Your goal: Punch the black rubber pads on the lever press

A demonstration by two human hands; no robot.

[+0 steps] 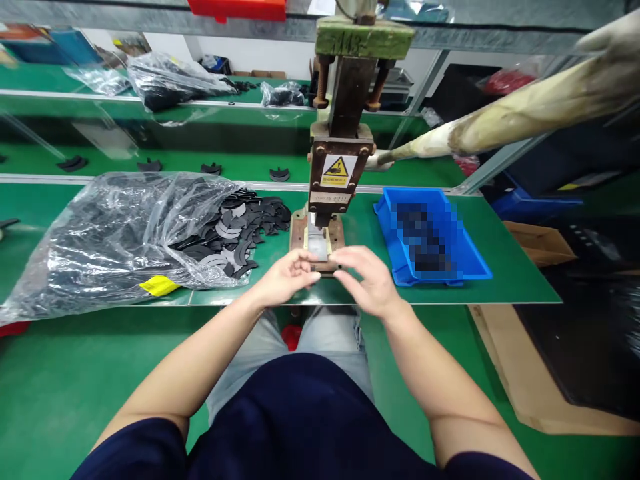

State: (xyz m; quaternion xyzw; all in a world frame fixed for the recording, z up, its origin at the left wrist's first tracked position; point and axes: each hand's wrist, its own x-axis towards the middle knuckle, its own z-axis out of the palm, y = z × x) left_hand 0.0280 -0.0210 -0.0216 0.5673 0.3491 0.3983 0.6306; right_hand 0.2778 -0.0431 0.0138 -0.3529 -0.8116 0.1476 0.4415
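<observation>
My left hand (287,277) is at the front left of the press base (299,233), its thumb stretched out and apart from the partly curled fingers. Facing it from the right, my right hand (367,280) has its fingers extended and the thumb apart. No part shows in either hand. Between the fingertips lies a small grey metal block (317,250) on the base, below the press ram (323,219). Whether the fingertips touch the block I cannot tell. Left of my left hand, dark curved pads (240,227) spill from a clear plastic bag (125,227).
A blue bin (457,250), its contents blurred out, stands on the green table (520,267) at right. Several curved pads (279,175) lie along the strip behind. A pale wrapped pipe (500,120) slants in from the upper right. The press carries a hand-warning label (339,171).
</observation>
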